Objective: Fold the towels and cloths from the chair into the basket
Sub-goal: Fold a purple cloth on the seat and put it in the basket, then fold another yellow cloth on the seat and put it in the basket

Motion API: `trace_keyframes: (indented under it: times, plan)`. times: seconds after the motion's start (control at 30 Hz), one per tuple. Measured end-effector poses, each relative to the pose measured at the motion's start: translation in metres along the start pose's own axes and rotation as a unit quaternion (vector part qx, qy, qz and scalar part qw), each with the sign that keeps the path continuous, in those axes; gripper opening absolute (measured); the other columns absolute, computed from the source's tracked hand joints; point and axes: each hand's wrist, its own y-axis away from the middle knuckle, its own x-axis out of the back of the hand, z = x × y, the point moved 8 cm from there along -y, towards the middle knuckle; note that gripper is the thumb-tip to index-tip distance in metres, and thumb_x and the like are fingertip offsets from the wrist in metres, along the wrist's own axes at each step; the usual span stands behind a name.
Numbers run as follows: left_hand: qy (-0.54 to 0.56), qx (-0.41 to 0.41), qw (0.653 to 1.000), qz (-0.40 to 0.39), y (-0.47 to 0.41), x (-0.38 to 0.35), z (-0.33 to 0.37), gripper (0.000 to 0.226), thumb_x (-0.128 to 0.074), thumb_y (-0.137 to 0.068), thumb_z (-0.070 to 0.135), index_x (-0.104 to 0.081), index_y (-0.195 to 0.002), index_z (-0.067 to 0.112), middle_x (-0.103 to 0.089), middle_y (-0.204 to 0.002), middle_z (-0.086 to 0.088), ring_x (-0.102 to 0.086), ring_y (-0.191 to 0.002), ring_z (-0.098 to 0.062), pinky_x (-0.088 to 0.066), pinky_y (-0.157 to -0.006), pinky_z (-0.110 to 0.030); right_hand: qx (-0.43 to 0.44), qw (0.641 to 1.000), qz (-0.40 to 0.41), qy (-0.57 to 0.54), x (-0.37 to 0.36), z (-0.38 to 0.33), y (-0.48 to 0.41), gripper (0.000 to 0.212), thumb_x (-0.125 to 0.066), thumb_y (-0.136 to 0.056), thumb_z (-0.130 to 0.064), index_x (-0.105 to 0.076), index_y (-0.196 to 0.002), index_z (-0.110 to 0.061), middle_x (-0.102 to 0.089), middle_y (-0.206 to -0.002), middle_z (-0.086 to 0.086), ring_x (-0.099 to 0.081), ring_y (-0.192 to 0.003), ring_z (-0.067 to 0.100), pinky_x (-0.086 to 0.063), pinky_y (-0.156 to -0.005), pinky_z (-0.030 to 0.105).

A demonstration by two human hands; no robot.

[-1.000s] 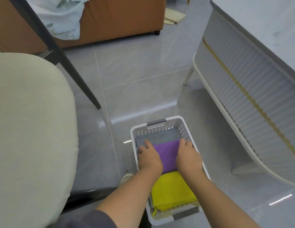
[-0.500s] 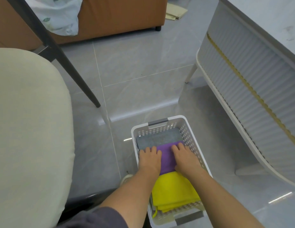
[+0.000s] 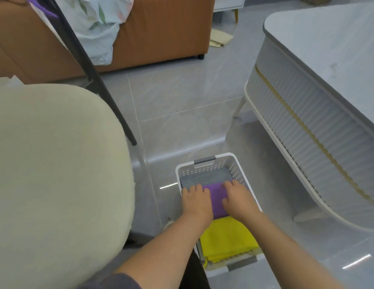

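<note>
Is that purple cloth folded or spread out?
Folded: the purple cloth lies as a compact rectangle in the basket, with the left hand and right hand resting flat on its sides.

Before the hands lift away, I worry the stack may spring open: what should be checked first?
1. Folded purple cloth inside white perforated plastic basket: ok.
2. Left hand and right hand pressing it flat: ok.
3. Grey towel lying flat beneath: ok.
4. Folded yellow cloth in the basket's near end: ok.
5. Cream cushioned chair seat free of cloths: cannot tell, partly out of view.
</note>
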Motion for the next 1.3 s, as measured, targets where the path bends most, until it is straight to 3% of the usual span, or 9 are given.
trace_keyframes:
  times: [0.23,0.37,0.43,0.53,0.93,1.0,1.1,1.2,1.3]
  plan:
    - [0.217,-0.009,0.963,0.163,0.097,0.144,-0.045,0.035,-0.05,-0.088,0.011,-0.047,-0.123,0.011,-0.045,-0.127,-0.01,-0.045,-0.118,-0.03,-0.039,-0.093,-0.04,0.051,0.978,0.133,-0.154,0.118,-0.071,0.052,0.041,-0.061,-0.08,-0.004,-0.06,-0.121,-0.008,-0.058,-0.119,0.013,-0.056,-0.112,0.03,-0.04,-0.092,0.03]
    - [0.314,-0.011,0.905,0.287,0.168,0.212,-0.124,0.031,-0.045,-0.091,0.008,-0.053,-0.121,0.013,-0.052,-0.123,-0.006,-0.052,-0.113,-0.025,-0.044,-0.095,-0.039,0.091,0.966,0.166,-0.175,0.176,-0.148,0.084,0.038,-0.058,-0.085,-0.009,-0.059,-0.122,-0.012,-0.057,-0.125,0.009,-0.057,-0.112,0.026,-0.044,-0.096,0.034]
    - [0.311,0.009,0.891,0.33,0.197,0.231,-0.173,0.029,-0.043,-0.09,0.008,-0.055,-0.117,0.013,-0.055,-0.119,-0.005,-0.053,-0.11,-0.024,-0.044,-0.093,-0.039,0.118,0.964,0.165,-0.17,0.198,-0.194,0.095,0.036,-0.056,-0.088,-0.009,-0.057,-0.125,-0.011,-0.056,-0.127,0.007,-0.055,-0.114,0.022,-0.038,-0.093,0.026]
    - [0.281,0.056,0.892,0.35,0.221,0.245,-0.248,0.029,-0.044,-0.088,0.009,-0.055,-0.114,0.016,-0.054,-0.116,-0.002,-0.052,-0.109,-0.023,-0.045,-0.09,-0.037,0.162,0.961,0.159,-0.158,0.225,-0.264,0.104,0.035,-0.053,-0.092,-0.011,-0.055,-0.126,-0.012,-0.054,-0.129,0.005,-0.053,-0.115,0.019,-0.034,-0.088,0.02]
    - [0.068,0.23,0.877,0.416,0.244,0.341,-0.455,0.019,-0.053,-0.088,0.02,-0.054,-0.107,0.019,-0.054,-0.108,-0.001,-0.054,-0.101,-0.024,-0.042,-0.071,-0.033,0.257,0.945,0.157,-0.128,0.32,-0.482,0.064,0.04,-0.051,-0.088,-0.014,-0.056,-0.127,-0.014,-0.057,-0.125,0.007,-0.055,-0.114,0.023,-0.043,-0.093,0.029]
    - [0.001,0.239,0.865,0.441,0.241,0.356,-0.471,0.02,-0.061,-0.083,0.02,-0.053,-0.102,0.019,-0.052,-0.103,-0.002,-0.052,-0.098,-0.024,-0.038,-0.066,-0.032,0.254,0.94,0.148,-0.171,0.33,-0.498,0.051,0.039,-0.052,-0.089,-0.016,-0.055,-0.128,-0.014,-0.059,-0.12,0.009,-0.058,-0.105,0.022,-0.048,-0.08,0.027]
    - [-0.094,0.232,0.844,0.475,0.238,0.374,-0.481,0.041,-0.083,-0.049,0.009,-0.06,-0.082,0.015,-0.054,-0.082,-0.007,-0.054,-0.075,-0.029,-0.032,-0.057,-0.034,0.234,0.925,0.151,-0.26,0.345,-0.513,0.031,0.036,-0.054,-0.088,-0.015,-0.052,-0.123,-0.013,-0.053,-0.116,0.007,-0.053,-0.095,0.02,-0.038,-0.056,0.017]
    - [-0.159,0.221,0.814,0.513,0.231,0.382,-0.48,0.045,-0.082,-0.036,0.004,-0.061,-0.075,0.013,-0.053,-0.074,-0.01,-0.053,-0.067,-0.03,-0.037,-0.06,-0.038,0.18,0.901,0.102,-0.38,0.346,-0.519,0.012,0.029,-0.055,-0.089,-0.015,-0.05,-0.118,-0.016,-0.049,-0.108,0.002,-0.052,-0.092,0.018,-0.048,-0.069,0.025]
    - [-0.171,0.197,0.811,0.523,0.219,0.383,-0.47,0.048,-0.085,-0.037,0.014,-0.059,-0.077,0.015,-0.051,-0.074,-0.008,-0.052,-0.068,-0.029,-0.038,-0.063,-0.039,0.121,0.86,0.023,-0.495,0.336,-0.526,0.0,0.024,-0.057,-0.089,-0.013,-0.05,-0.112,-0.016,-0.048,-0.109,0.007,-0.053,-0.105,0.026,-0.051,-0.083,0.039]
